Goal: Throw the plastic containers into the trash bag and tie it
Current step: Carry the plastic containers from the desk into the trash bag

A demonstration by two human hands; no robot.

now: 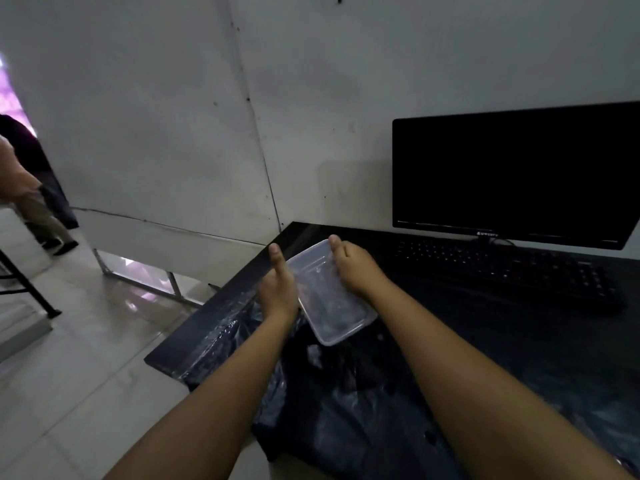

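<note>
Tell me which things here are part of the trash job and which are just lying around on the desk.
Part of the job:
clear plastic container, held by the left hand and the right hand
black trash bag, lying on the desk below the container

Just lying about:
monitor, screen dark
keyboard in front of the monitor
black desk

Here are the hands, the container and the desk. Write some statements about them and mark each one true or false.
1. Both hands hold the container. True.
2. The monitor is switched on. False: its screen is dark.
3. The container is held above the trash bag. True.
4. The keyboard lies left of the container. False: it lies to the right.
5. The left hand grips a lid. False: it grips the container, as does the right hand.
</note>
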